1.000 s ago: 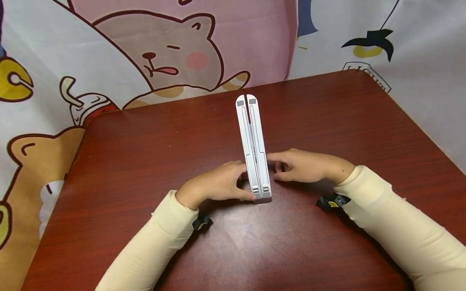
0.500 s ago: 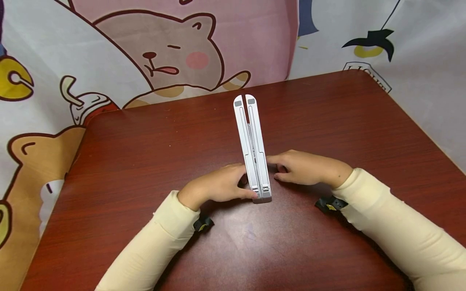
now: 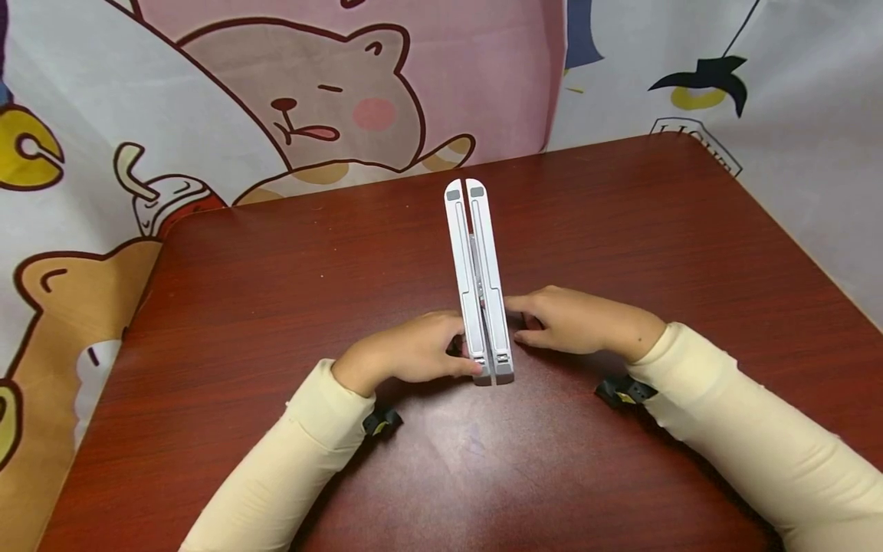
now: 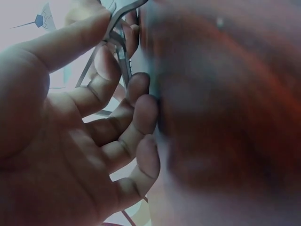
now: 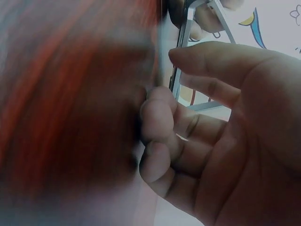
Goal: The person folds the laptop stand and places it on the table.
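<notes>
A folding laptop stand [image 3: 489, 276], silver-white with grey pads, stands lengthwise on the table, its two long bars close together with a narrow slit between them. My left hand [image 3: 407, 349] holds the near end of the left bar, thumb on its grey tip. In the left wrist view, thumb and index finger lie about the metal bar [image 4: 123, 61]. My right hand [image 3: 576, 318] is at the right bar, its index fingertip hooked behind it. The right wrist view shows the thumb [image 5: 193, 54] beside the bar [image 5: 185, 33], with the other fingers curled low near the tabletop.
The reddish-brown wooden table [image 3: 290, 276] stretches around the stand on all sides. Behind it hangs a cloth [image 3: 483, 77] printed with cartoon animals. A small dark device [image 3: 382, 420] sits at the left wrist and another [image 3: 624, 391] at the right.
The two bars have parted slightly at the near end, opening a thin gap there. The left thumb has shifted a little to the left. The right hand has moved slightly lower in view.
</notes>
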`<state>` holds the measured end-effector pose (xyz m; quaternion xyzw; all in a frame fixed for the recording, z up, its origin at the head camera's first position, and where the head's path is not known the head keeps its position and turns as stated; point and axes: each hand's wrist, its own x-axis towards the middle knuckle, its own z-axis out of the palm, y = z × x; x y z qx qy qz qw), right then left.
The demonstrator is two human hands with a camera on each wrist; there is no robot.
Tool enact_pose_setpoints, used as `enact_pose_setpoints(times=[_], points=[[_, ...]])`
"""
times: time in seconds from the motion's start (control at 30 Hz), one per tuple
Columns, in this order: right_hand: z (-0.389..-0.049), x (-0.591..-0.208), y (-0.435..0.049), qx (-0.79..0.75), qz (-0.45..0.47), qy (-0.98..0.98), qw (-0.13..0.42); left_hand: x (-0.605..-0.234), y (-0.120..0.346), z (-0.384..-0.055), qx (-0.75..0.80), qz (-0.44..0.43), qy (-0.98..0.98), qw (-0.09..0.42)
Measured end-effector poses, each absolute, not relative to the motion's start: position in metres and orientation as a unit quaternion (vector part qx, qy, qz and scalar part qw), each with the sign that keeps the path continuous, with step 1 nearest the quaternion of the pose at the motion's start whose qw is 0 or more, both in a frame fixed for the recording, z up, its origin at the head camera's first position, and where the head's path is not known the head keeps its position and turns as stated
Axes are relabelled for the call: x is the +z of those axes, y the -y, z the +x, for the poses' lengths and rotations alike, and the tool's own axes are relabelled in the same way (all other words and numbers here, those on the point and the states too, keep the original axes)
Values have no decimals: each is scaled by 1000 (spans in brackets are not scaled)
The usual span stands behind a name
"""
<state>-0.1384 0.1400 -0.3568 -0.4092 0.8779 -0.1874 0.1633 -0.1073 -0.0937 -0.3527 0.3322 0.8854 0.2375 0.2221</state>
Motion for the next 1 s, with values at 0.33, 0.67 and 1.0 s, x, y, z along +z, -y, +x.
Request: enact_pose_setpoints(times=[0.33,0.67,1.0], points=[[-156,-349,-144,-183,-387,-897,105,-350,95,-109,233,337,-882,233],[-211,-352,-120,-129,-415,-900,20,-353,99,-108,238,332,-883,231],[-221,-357,-107,-150,-469,-864,106,-352,99,-110,245,333,-880,235]])
